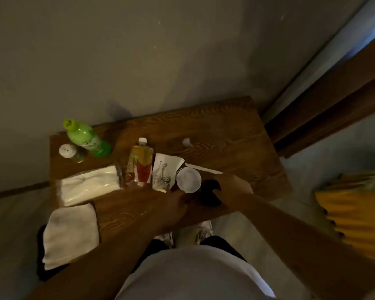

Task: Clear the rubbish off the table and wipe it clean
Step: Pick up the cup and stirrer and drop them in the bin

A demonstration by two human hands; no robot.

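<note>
A small dark wooden table [225, 135] stands against a grey wall. Near its front edge stands a cup [188, 179] with a white inside. My left hand [177, 202] is closed around its lower part. My right hand [233, 186] grips a black object [210, 193] just right of the cup; I cannot tell what it is. A crumpled white printed paper [165, 172] lies left of the cup, touching it. A yellow-and-red bottle [140, 163] lies beside that. A white plastic utensil [204, 168] and a small white scrap [187, 142] lie behind the cup.
A green bottle [86, 137] and a white-lidded shaker [70, 153] stand at the table's back left. A wrapped tissue pack [89, 186] lies at the left. A white cloth [70, 234] hangs over the front left corner. Something yellow [355, 213] is on the right.
</note>
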